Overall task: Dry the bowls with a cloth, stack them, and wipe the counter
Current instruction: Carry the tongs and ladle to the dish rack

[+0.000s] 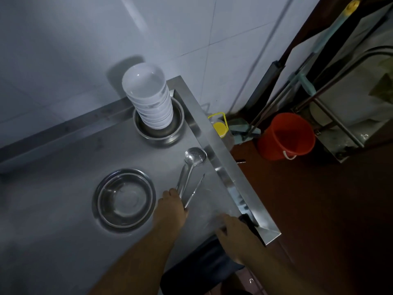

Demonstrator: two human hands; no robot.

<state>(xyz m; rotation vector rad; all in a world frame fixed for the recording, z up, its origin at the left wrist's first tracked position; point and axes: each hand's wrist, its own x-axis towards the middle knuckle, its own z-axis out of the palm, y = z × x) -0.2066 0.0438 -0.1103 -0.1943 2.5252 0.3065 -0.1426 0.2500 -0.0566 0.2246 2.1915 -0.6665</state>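
Bowls (146,96) stand stacked upper centre, so wiping the counter (53,209) remains. Your left hand (172,206) grips the ladle (191,167) handle; your right hand (231,231) seemingly presses a dark cloth (247,220) at lower right.

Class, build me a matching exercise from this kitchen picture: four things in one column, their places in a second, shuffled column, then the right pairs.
Things:
1. stack of white bowls
2. steel ladle
3. round orange plastic bucket
4. person's left hand

Places:
A. on the dark floor beside the counter
B. on the handle ends of the utensils
C. inside a steel basin by the wall
D. flat on the steel counter near its right edge

Pairs: 1-C, 2-D, 3-A, 4-B
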